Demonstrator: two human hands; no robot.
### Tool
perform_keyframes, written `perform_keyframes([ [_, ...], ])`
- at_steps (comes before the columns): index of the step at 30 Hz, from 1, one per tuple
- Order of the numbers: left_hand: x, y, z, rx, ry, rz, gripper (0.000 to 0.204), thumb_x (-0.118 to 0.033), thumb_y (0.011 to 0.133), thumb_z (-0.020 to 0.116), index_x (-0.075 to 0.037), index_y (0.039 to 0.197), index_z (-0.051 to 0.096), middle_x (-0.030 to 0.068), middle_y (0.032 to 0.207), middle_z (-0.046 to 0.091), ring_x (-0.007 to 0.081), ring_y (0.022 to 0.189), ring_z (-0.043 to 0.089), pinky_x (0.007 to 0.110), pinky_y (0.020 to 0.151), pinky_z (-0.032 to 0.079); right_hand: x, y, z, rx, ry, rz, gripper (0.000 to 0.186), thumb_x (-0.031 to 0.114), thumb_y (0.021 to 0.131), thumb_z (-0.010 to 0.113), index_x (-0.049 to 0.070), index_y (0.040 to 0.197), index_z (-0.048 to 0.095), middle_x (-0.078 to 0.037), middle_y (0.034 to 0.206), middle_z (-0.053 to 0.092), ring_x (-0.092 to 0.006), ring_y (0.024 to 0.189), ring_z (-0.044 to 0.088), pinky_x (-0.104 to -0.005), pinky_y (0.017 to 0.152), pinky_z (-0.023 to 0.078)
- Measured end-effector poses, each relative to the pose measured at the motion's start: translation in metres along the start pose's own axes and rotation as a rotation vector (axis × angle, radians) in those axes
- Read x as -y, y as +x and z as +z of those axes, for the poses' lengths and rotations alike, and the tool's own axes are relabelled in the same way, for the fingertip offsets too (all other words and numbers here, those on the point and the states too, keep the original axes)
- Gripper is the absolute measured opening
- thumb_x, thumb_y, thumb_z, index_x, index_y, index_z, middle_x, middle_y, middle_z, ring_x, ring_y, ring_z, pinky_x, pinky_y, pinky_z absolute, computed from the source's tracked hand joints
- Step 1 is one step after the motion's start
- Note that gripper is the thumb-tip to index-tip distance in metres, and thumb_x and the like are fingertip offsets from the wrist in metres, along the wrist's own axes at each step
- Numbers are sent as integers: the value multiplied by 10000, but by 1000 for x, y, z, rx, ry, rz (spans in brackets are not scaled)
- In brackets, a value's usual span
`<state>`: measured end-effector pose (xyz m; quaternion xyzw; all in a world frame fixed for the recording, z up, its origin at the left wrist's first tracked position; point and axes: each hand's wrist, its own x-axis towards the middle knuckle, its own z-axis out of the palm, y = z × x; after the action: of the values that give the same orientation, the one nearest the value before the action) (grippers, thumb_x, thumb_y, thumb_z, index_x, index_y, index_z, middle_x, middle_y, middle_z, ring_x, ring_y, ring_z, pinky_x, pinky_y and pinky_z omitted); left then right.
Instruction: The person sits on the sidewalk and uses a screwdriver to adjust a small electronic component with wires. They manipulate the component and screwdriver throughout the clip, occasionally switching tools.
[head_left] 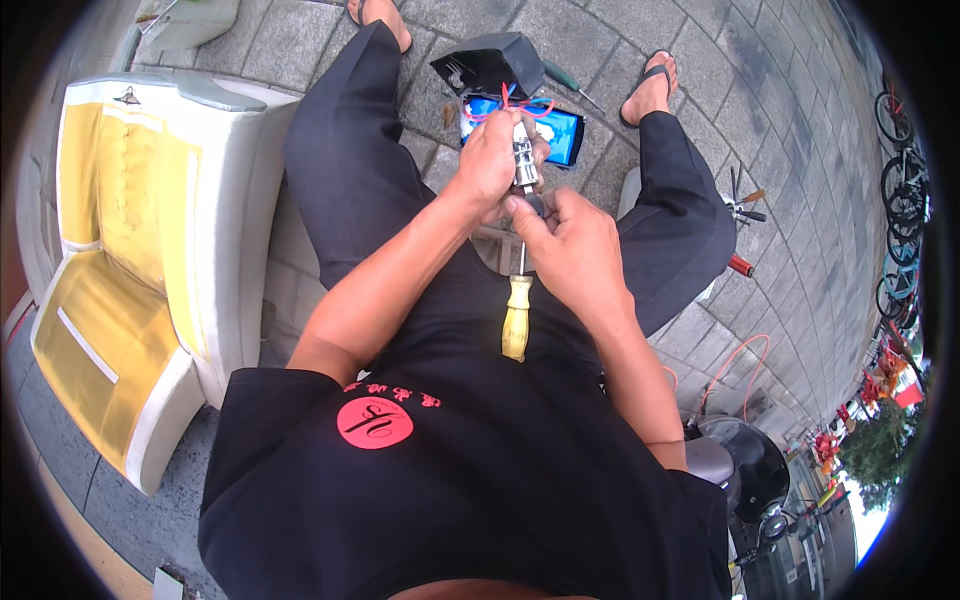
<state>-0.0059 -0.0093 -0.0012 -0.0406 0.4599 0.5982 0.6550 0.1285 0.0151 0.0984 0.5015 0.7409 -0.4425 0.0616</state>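
Over lap [455, 272], screwdriver [519, 292] fore-and-aft, handle [515, 325] bodyward

Our left hand [487, 160] holds a shiny metal part [524, 160]. Our right hand [588, 250] is at the rod of a yellow-handled screwdriver [516, 318]. Past them, a blue block [567, 135] and a black case [488, 65] sit on gray stones [790, 150].

Wide fisheye view from head height, steeply downward
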Motion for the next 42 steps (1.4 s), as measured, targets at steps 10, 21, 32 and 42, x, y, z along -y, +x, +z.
perform_keyframes([
  [10, 1, 3, -3, 40, 44, 0, 339, -385, 1070, 367, -114, 942, 526, 65, 716, 577, 161, 522, 536, 330, 509, 498, -6, 1, 13, -91, -76, -151, 397, 358, 958, 674, -27, 865, 657, -231, 854, 700, -434, 773, 695, -525, 710, 549],
  [21, -2, 3, -3, 21, 18, -44, 338, -392, 1067, 378, -115, 931, 516, 66, 705, 560, 160, 511, 507, 321, 483, 472, -5, -3, 13, -42, -69, -147, 395, 366, 969, 673, -27, 932, 649, -247, 916, 701, -450, 805, 694, -539, 736, 549],
  [32, -4, 2, -2, 12, -10, -60, 328, -391, 1046, 400, -108, 949, 537, 67, 712, 595, 146, 527, 533, 322, 462, 475, -9, -2, 20, -156, -90, -240, 419, 342, 985, 689, -29, 815, 594, -245, 787, 642, -461, 741, 657, -526, 666, 514],
  [42, -5, 3, -2, 34, 86, -50, 333, -376, 1050, 397, -109, 905, 532, 59, 673, 564, 141, 512, 499, 295, 456, 437, -7, -2, 23, -107, -124, -220, 411, 367, 1009, 629, -35, 923, 648, -226, 821, 685, -441, 744, 692, -538, 722, 558],
])
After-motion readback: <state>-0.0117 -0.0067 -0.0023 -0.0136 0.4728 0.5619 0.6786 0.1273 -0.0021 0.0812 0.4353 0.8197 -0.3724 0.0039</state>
